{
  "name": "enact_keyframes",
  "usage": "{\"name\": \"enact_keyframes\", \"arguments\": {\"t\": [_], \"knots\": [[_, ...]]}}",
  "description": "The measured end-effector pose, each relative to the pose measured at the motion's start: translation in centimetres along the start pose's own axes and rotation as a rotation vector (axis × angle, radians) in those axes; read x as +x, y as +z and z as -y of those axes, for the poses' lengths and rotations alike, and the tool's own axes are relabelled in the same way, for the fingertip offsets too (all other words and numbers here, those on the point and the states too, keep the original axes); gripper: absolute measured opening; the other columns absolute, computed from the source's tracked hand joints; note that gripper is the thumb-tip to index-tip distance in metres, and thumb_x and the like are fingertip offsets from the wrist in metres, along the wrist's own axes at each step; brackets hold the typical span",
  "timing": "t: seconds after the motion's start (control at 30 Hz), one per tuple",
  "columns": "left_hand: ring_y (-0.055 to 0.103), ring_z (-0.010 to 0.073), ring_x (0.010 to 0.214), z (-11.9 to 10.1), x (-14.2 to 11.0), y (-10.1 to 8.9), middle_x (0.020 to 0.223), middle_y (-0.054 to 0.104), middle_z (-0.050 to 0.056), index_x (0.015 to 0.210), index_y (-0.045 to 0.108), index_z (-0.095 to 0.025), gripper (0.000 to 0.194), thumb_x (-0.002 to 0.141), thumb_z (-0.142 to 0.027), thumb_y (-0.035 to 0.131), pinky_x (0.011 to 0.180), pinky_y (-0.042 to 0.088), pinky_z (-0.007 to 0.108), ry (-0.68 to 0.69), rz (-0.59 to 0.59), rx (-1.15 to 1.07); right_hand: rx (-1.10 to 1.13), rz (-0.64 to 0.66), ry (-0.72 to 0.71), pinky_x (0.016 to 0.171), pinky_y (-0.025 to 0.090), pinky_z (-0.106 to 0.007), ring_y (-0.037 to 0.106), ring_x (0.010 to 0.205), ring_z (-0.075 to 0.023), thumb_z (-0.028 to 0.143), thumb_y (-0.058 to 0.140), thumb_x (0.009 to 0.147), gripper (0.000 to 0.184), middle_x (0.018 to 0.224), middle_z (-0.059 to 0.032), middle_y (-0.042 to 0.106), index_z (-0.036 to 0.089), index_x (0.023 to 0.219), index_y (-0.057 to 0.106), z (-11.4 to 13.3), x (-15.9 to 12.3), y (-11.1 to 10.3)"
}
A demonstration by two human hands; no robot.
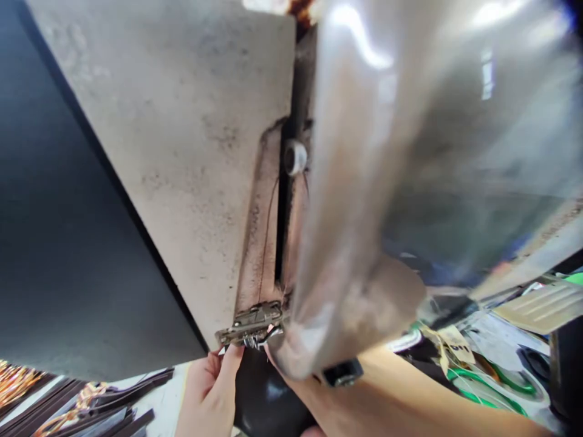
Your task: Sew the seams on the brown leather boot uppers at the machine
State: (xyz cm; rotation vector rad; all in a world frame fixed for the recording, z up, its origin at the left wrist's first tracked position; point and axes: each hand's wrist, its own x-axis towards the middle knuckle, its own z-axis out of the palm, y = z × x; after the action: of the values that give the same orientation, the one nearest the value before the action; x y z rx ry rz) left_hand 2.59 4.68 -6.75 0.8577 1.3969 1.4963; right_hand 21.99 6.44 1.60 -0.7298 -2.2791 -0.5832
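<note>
- Basically, left hand (210,388) pinched the hinge (252,323) under the panel (182,152).
- Right hand hidden behind the shiny cover (410,152); grip unclear.
- Looked stiff, heavy, slick; hold by edges.

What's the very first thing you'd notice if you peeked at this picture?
A big shiny metal shell fills the upper right, blurred and gleaming, beside a dusty grey panel in the middle. Where they meet at the bottom sits a small metal hinge, and the left hand touches it from below. The right forearm stretches across the lower right; its hand is hidden behind the shell.
</note>
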Motion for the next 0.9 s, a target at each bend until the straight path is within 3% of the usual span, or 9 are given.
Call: {"name": "enact_keyframes", "arguments": {"t": [0.13, 0.3, 0.43, 0.53, 0.63, 0.77, 0.9], "knots": [[0.039, 0.0088, 0.046, 0.8, 0.5, -0.4, 0.047, 0.048, -0.005, 0.059, 0.057, -0.018, 0.046, 0.065, -0.056, 0.083, 0.042, 0.024, 0.020, 0.023, 0.037, 0.019, -0.021, 0.006, 0.015, 0.090, 0.056, -0.036, 0.068, 0.107, -0.0279, 0.031, 0.063, 0.089, 0.038, 0.108, -0.0045, 0.075, 0.026, 0.127, 0.065, 0.4, -0.2, 1.9], [0.045, 0.0104, 0.054, 0.1, 0.1, 0.1, 0.054, 0.054, -0.004, 0.067, 0.064, -0.017, 0.046, 0.062, -0.057, 0.085, 0.048, 0.033, 0.019, 0.001, 0.069, -0.012, -0.020, 0.046, 0.009, 0.090, 0.056, -0.034, 0.067, 0.108, -0.0271, 0.033, 0.064, 0.089, 0.037, 0.109, -0.0040, 0.075, 0.025, 0.126, 0.065, 0.0, -1.3, 2.6], [0.051, 0.0129, 0.063, -0.9, -0.5, 0.6, 0.054, 0.054, -0.004, 0.065, 0.062, -0.018, 0.044, 0.059, -0.054, 0.087, 0.059, 0.042, 0.018, 0.036, -0.004, -0.009, 0.007, 0.074, -0.069, 0.077, 0.055, -0.032, 0.068, 0.093, -0.0241, 0.044, 0.064, 0.088, 0.032, 0.101, -0.0038, 0.076, 0.024, 0.112, 0.069, -0.3, -1.8, 2.4], [0.040, 0.0089, 0.048, -1.0, -0.5, 0.6, 0.048, 0.045, -0.007, 0.059, 0.057, -0.019, 0.046, 0.062, -0.055, 0.085, 0.052, 0.040, 0.020, -0.019, 0.029, -0.017, 0.021, 0.063, -0.136, 0.060, 0.051, -0.032, 0.066, 0.075, -0.0208, 0.055, 0.074, 0.077, 0.039, 0.090, -0.0033, 0.075, 0.021, 0.095, 0.071, -0.1, -1.4, 1.9], [0.030, 0.0070, 0.041, -0.9, -0.3, 0.6, 0.042, 0.036, -0.008, 0.051, 0.051, -0.020, 0.049, 0.064, -0.055, 0.083, 0.047, 0.038, 0.021, -0.065, 0.063, -0.020, 0.012, 0.120, -0.114, 0.064, 0.052, -0.033, 0.065, 0.077, -0.0207, 0.055, 0.084, 0.068, 0.048, 0.089, -0.0025, 0.075, 0.018, 0.096, 0.072, 0.1, -0.8, 0.9], [0.038, 0.0091, 0.045, -0.7, -0.2, 0.7, 0.044, 0.041, -0.006, 0.053, 0.055, -0.019, 0.047, 0.066, -0.056, 0.081, 0.049, 0.039, 0.021, -0.039, 0.055, -0.019, 0.032, 0.187, -0.142, 0.066, 0.053, -0.032, 0.066, 0.080, -0.0194, 0.050, 0.089, 0.064, 0.041, 0.088, -0.0015, 0.076, 0.019, 0.084, 0.073, 0.2, -0.5, -0.1], [0.042, 0.0108, 0.049, -0.4, 0.0, 0.5, 0.045, 0.041, -0.006, 0.054, 0.055, -0.019, 0.050, 0.067, -0.060, 0.080, 0.051, 0.042, 0.021, -0.032, 0.047, -0.022, 0.022, 0.164, -0.149, 0.070, 0.055, -0.035, 0.069, 0.083, -0.0214, 0.052, 0.095, 0.052, 0.057, 0.099, -0.0053, 0.078, 0.016, 0.092, 0.075, 0.1, -0.6, -0.2]]}}
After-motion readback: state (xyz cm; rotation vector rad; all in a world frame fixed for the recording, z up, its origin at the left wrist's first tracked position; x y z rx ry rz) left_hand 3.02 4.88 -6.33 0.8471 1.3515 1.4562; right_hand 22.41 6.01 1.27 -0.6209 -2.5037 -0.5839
